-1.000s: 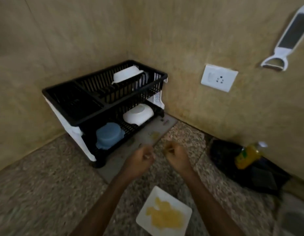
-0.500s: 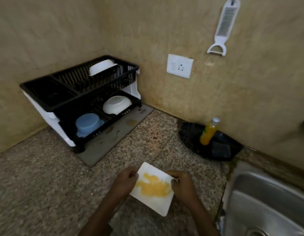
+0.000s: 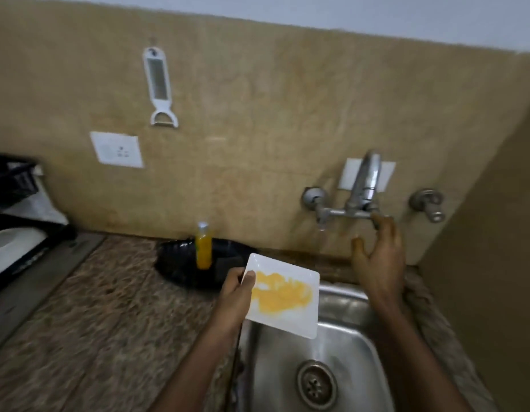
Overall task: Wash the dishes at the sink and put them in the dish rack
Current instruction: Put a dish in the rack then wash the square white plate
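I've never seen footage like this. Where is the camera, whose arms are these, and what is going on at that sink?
There is no machine here. These are a person's two bare arms, filmed by one wide-angle camera worn on their head, looking forward and down. The left hand grips a square white plate smeared with yellow residue, at the edge of the steel sink. The right hand is up at the wall tap, fingers spread, holding nothing. On the speckled counter an orange bottle stands in a dark tray. The black dish rack shows at the far left.
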